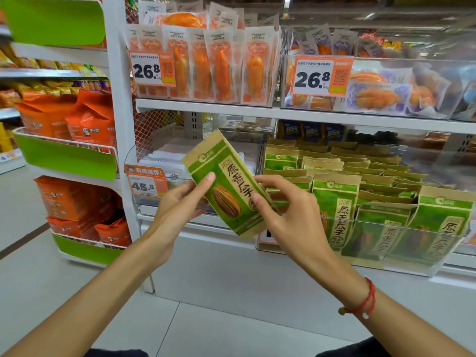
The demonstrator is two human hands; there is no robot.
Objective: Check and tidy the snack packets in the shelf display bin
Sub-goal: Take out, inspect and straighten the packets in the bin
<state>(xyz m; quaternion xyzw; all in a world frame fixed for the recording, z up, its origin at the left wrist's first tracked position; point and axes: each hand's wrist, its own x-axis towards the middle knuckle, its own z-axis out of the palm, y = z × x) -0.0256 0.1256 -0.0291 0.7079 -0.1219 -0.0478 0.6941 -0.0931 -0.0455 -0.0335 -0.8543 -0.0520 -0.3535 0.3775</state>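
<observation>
Here, a green and brown snack packet is held up tilted, top leaning to the upper left, in front of the shelves. The left hand clamps its left edge, thumb on the printed front, fingers behind. The right hand pinches its right edge between thumb and fingertips. Just beyond the right fingers, to their right, the clear display bin holds rows of matching packets. Beside the left fingers hangs an orange price tag.
</observation>
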